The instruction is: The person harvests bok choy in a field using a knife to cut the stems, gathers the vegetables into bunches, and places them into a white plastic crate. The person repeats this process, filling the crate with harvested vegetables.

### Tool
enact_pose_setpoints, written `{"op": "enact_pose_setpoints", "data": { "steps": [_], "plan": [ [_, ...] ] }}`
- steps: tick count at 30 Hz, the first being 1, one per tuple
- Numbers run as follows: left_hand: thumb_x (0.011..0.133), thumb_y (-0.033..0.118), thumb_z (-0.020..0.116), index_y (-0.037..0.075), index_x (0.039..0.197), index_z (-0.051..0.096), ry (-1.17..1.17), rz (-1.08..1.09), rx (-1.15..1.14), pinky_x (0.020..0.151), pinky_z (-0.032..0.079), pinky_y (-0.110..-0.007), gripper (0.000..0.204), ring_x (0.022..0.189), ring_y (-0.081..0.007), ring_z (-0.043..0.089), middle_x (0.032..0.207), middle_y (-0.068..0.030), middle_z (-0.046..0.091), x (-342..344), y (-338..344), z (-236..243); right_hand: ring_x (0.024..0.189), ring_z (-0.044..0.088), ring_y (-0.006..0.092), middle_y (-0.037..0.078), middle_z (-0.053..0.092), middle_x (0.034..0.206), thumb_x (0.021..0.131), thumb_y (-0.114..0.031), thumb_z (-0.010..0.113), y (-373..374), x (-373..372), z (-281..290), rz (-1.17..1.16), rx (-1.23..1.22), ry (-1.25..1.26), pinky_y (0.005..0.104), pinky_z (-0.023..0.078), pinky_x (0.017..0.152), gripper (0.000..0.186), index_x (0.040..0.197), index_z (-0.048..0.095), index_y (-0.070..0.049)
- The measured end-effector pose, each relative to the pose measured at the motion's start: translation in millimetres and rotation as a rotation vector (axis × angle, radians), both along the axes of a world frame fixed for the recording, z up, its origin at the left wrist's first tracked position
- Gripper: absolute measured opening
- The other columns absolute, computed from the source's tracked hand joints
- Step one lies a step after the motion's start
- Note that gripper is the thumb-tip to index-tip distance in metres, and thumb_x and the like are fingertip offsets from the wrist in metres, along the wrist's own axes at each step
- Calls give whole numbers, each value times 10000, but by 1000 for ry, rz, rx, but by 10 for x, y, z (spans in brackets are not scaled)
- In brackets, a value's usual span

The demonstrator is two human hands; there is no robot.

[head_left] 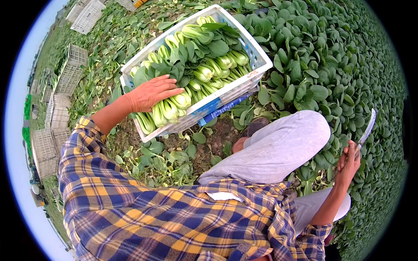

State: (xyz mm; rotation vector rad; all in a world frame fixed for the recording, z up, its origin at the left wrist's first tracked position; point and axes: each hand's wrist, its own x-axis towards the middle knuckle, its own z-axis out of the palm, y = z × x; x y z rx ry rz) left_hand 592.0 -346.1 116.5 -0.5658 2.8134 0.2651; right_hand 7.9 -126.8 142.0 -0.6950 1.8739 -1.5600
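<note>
A white plastic crate point(257, 71) stands in front of me, full of bok choy point(209, 71) lying in rows, pale stems and dark leaves together. My left hand point(156, 93) rests palm down on the bok choy at the crate's near left corner, its fingers stretched out over stems and leaves. Out to the right, my right hand point(348, 161) is closed round the handle of a knife point(369, 126), its slightly curved blade pointing up and away over the growing plants. The knife's handle is mostly hidden by the fingers.
Dense bok choy plants point(313, 56) grow along the right side. Soil with loose leaves point(174, 161) lies between me and the crate. More crates point(72, 69) stand at the left and far left. My bent knee point(305, 126) is between the crate and my right hand.
</note>
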Motion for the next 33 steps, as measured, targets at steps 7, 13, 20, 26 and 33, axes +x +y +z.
{"op": "enact_pose_setpoints", "data": {
  "steps": [7, 13, 20, 26, 33],
  "plan": [
    [699, -3, 615, 142, 1485, 233, -85, -4, 135, 1191, 137, -471, 886, 1440, -296, 194, 1557, -106, 198, 210, -149, -187, 399, 312, 5, -14, 566, 788, 967, -238, 564, 35, 24, -193, 3, 19, -41, 181, 209, 330, 221, 1094, 602, -61],
    [706, 41, 664, 154, 1512, 120, -120, -52, 186, 1193, 99, -484, 979, 1451, -308, 145, 1569, -129, 132, 225, -221, -361, 399, 325, 11, -8, 570, 770, 964, -226, 566, 118, 14, -320, 4, 18, -75, 182, 228, 328, 220, 1090, 593, -48],
    [441, 506, 844, 92, 1515, 23, -379, -99, 195, 1191, 86, -484, 1414, 1453, -318, 113, 1571, -148, 88, -39, -251, -183, 403, 324, 9, -8, 564, 789, 965, -221, 566, 149, -23, -289, -11, -7, -125, 179, 229, 332, 219, 1082, 594, -39],
    [360, 816, 635, 27, 1503, -15, -473, -176, 85, 1185, 23, -500, 1533, 1460, -309, 67, 1573, -182, 25, -195, -120, 139, 416, 320, 7, 0, 560, 795, 965, -230, 566, 223, -209, -250, -16, -91, -123, 174, 234, 345, 241, 1098, 584, -30],
    [923, 658, 271, 248, 1511, 239, -39, 483, 97, 1156, -17, -540, 718, 1463, -320, 49, 1589, -48, 123, -126, 213, -134, 420, 315, 2, -13, 562, 796, 968, -243, 561, 327, -193, -374, -10, -44, -123, 178, 229, 348, 245, 1110, 592, -45]
  ]
}}
